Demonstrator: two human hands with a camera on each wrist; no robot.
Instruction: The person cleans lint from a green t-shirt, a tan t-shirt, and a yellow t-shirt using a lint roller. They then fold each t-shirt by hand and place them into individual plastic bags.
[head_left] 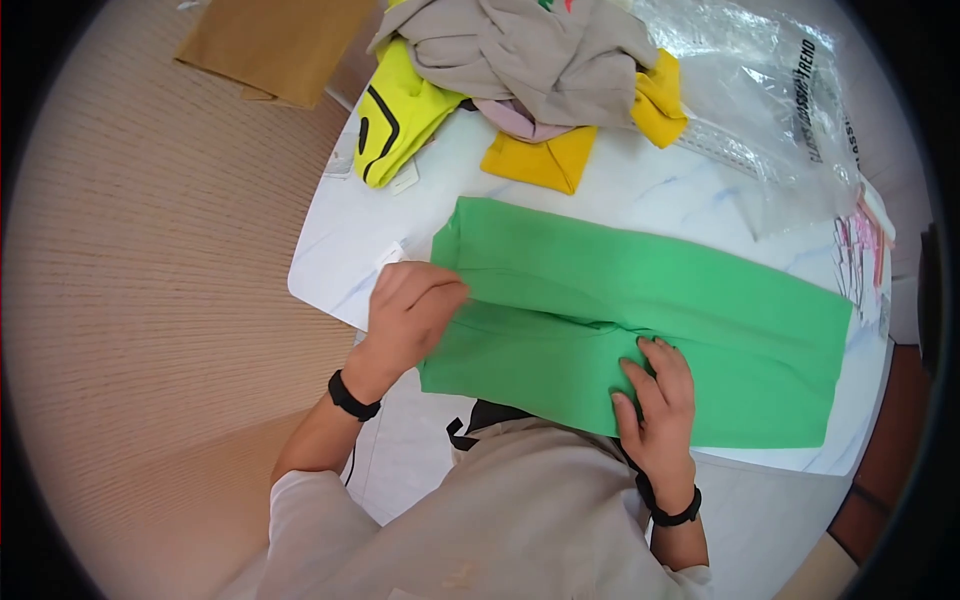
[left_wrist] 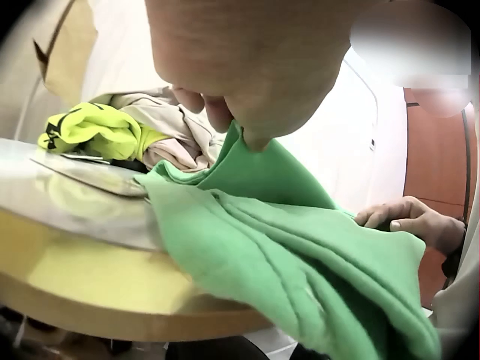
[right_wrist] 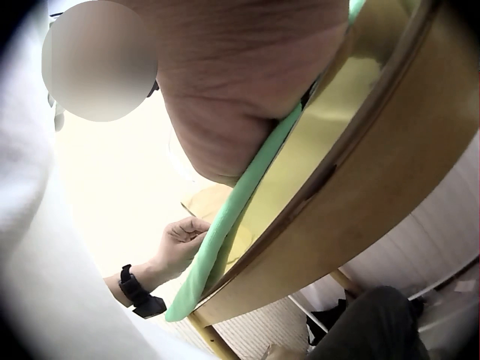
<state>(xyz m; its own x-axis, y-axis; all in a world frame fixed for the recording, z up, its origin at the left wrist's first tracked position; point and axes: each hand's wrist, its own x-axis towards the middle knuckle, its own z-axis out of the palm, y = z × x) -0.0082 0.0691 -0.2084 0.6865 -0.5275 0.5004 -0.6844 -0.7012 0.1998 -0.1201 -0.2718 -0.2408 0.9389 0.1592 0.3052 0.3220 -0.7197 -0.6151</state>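
A green cloth garment point(head_left: 640, 290) lies spread along the near side of the white table, a crease running down its middle. At its left end, the left hand point(head_left: 412, 312) pinches the fabric; in the left wrist view that hand point(left_wrist: 247, 67) holds a raised peak of the green cloth point(left_wrist: 300, 225) between thumb and fingers. The right hand point(head_left: 660, 400) rests on the garment's near half with fingers spread and relaxed, and it also shows in the left wrist view at the cloth's far end. The right wrist view shows the green cloth point(right_wrist: 217, 232) hanging along the table edge.
Behind the garment lie a grey-beige cloth heap point(head_left: 530, 50), a neon yellow item point(head_left: 400, 115), a mustard piece point(head_left: 540, 160) and clear plastic packaging point(head_left: 760, 110). Brown paper point(head_left: 280, 45) is at the upper left. Pink-and-white items point(head_left: 865, 250) sit at the table's right edge point(head_left: 870, 410).
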